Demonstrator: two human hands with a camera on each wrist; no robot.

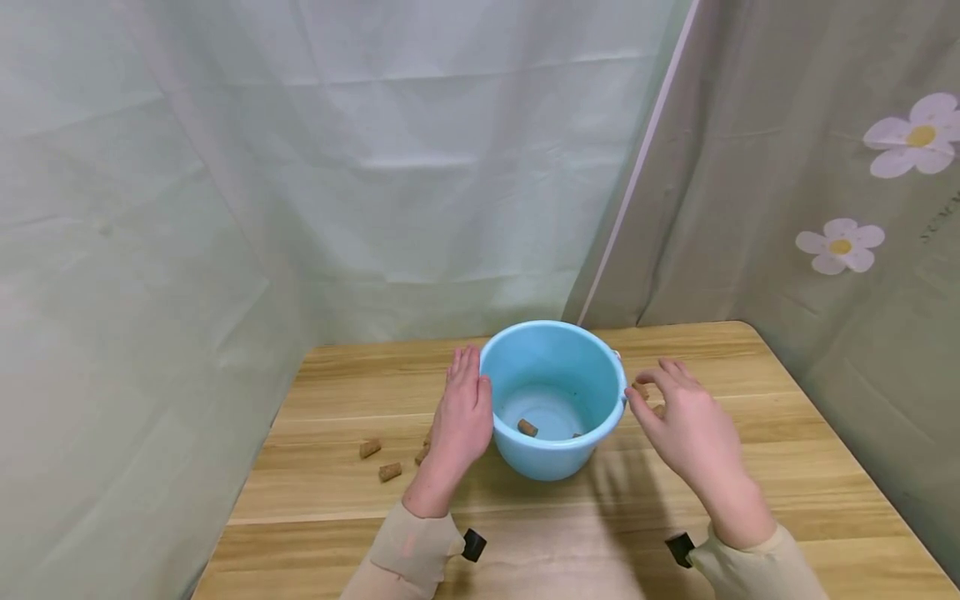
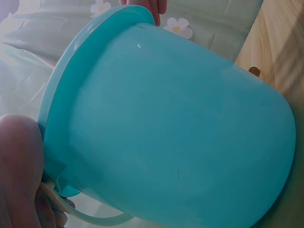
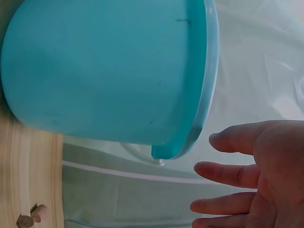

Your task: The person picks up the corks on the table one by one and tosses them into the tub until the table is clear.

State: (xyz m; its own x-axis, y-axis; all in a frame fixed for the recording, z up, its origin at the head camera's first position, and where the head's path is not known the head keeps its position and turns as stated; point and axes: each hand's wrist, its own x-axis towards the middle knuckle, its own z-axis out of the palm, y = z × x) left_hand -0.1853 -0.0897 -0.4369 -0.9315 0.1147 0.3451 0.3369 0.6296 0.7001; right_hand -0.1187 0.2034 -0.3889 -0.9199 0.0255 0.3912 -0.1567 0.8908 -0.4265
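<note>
A light blue bucket [image 1: 551, 457] stands upright on the wooden table, with a cork [image 1: 527, 427] on its bottom and part of another showing past the front rim. At its left rim is my left hand [image 1: 463, 417], fingers straight; in the left wrist view the thumb [image 2: 21, 152] touches the rim and the fingertips are beside the bucket's handle [image 2: 102, 220]. My right hand [image 1: 693, 425] hovers by the right rim, holding nothing. The right wrist view shows its fingers [image 3: 225, 204] spread and relaxed, with a gap to the rim.
Several corks lie left of the bucket, among them one cork [image 1: 370, 448] and a nearer cork [image 1: 390, 472]. A cork [image 1: 659, 411] and another lie to the right, partly behind my right hand. Pale curtains [image 1: 450, 167] hang around the wooden table [image 1: 315, 492].
</note>
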